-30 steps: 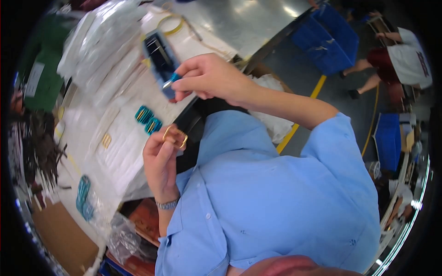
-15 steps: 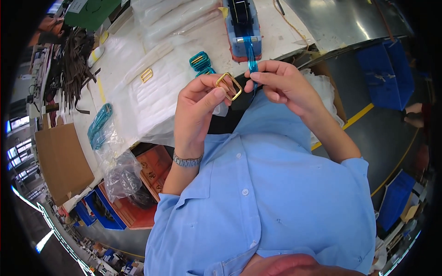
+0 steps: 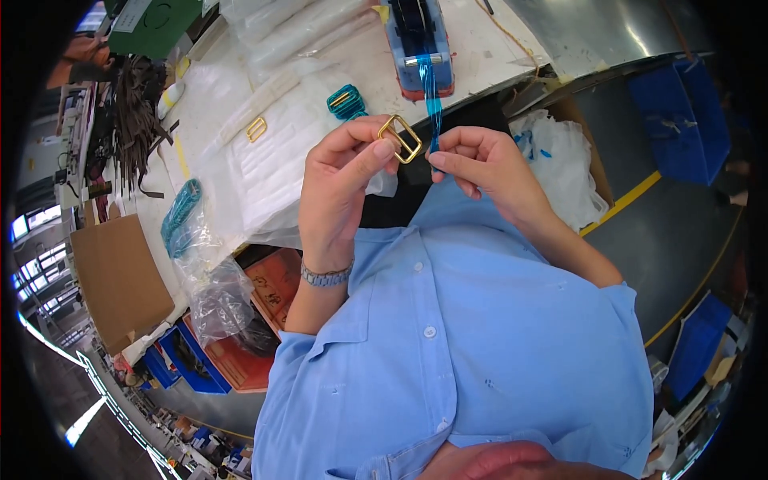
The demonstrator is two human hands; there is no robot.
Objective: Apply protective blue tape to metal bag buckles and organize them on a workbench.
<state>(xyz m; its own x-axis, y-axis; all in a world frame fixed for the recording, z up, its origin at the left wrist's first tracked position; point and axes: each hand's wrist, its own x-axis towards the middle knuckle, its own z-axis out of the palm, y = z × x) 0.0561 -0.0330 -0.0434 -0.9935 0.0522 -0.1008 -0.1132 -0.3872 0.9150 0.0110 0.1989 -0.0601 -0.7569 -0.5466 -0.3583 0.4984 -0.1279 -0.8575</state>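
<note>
My left hand point(image 3: 336, 180) pinches a gold rectangular slide buckle point(image 3: 410, 133) between thumb and fingers and holds it up in front of my chest. Just right of it, my right hand point(image 3: 492, 164) has thumb and fingertips closed on the lower end of a shiny blue film strip point(image 3: 433, 100). That strip hangs from a blue tape dispenser point(image 3: 442, 76) at the table edge. Buckle and strip are close but apart. Beyond my left hand lies a teal-wrapped buckle point(image 3: 346, 102). Another gold buckle point(image 3: 256, 130) rests on white wrapping farther left.
A teal bundle point(image 3: 181, 212) lies by a clear plastic bag point(image 3: 216, 300) at the table's left edge. Dark straps point(image 3: 138, 112) hang far left, above a cardboard sheet point(image 3: 120, 280). A lined carton with blue scraps point(image 3: 560, 172) stands right of my right hand, near blue bins point(image 3: 680, 120).
My right hand has moved down toward me, and more of the blue strip shows between it and the dispenser. My left hand still holds the gold buckle, slightly higher.
</note>
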